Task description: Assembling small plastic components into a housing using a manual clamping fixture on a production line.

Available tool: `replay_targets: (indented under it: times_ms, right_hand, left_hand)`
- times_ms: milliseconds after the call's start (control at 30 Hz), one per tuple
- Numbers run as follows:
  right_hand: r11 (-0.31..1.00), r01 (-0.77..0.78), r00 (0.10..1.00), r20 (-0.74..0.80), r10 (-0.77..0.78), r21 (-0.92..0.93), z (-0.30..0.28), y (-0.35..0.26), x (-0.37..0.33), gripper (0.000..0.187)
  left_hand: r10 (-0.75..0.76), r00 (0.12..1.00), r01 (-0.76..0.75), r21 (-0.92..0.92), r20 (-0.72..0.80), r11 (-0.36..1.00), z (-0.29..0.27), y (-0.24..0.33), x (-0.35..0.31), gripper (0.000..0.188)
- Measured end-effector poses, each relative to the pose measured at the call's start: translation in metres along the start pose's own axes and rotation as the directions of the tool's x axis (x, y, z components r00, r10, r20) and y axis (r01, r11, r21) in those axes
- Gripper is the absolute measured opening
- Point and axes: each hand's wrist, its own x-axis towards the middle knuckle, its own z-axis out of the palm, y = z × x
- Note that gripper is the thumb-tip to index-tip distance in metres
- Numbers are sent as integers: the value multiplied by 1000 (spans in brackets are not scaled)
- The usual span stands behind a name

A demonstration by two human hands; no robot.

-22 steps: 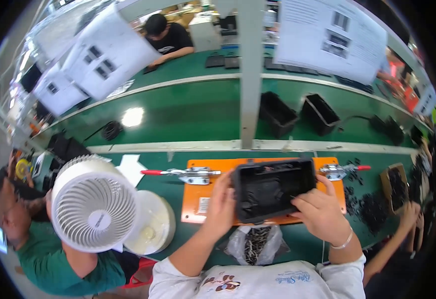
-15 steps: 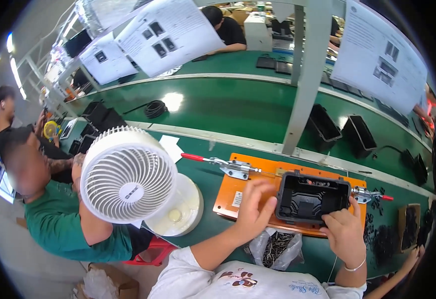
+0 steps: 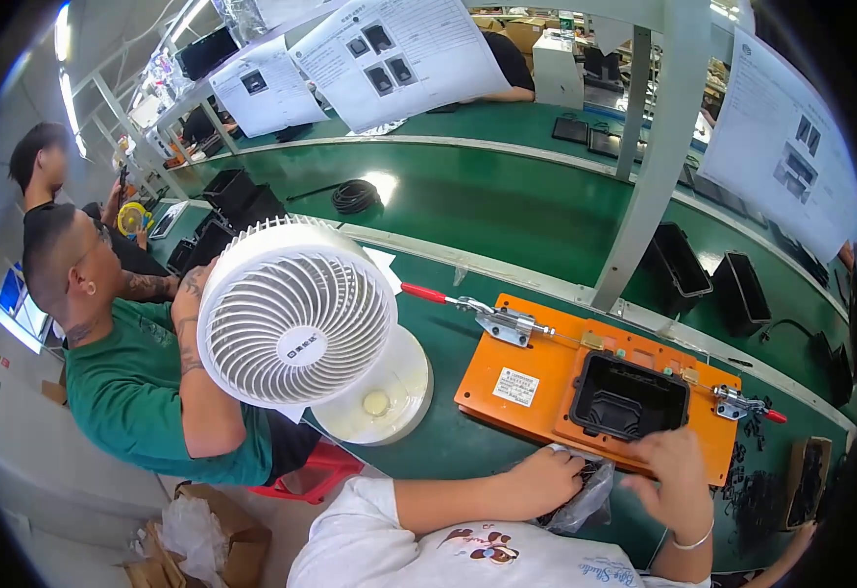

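A black open plastic box point(image 3: 630, 397) sits in the recess of the orange clamping fixture point(image 3: 516, 384), its open side facing me. My left hand point(image 3: 543, 482) is over the clear plastic bag point(image 3: 590, 500) at the fixture's front edge. Its fingers curl down at the bag, and whatever they hold is hidden. My right hand point(image 3: 678, 485) hovers at the fixture's front right, thumb and fingers apart, nothing seen in it. A red-handled toggle clamp point(image 3: 507, 323) is mounted on the fixture's left, and another toggle clamp point(image 3: 739, 402) on its right.
A white fan point(image 3: 301, 323) stands left of the fixture. Beyond a metal post point(image 3: 649, 176), black boxes point(image 3: 678, 265) lie on the green bench. Small black parts point(image 3: 752, 490) and a cardboard box point(image 3: 806, 480) are at the right. A person in green point(image 3: 154, 392) sits at the left.
The black box, held in both hands before, now rests in the fixture. Both hands have let go: the left moved down to the bag, the right drew back toward me. The view has shifted.
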Motion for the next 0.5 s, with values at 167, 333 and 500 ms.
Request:
replay_targets:
  times_ms: [167,333,500]
  right_hand:
    - [979,75,954,272,-125,189,29,-10,-11,26]
    - [981,-39,985,174,6,188,36,-4,-23,28]
    - [968,-79,987,155,42,239,43,-4,-28,30]
  left_hand:
    - [-94,995,93,25,28,995,7,-1,6,13]
    - [-79,997,78,-58,-15,995,11,-6,2,12]
    - [-140,986,116,-222,-96,968,4,-4,2,12]
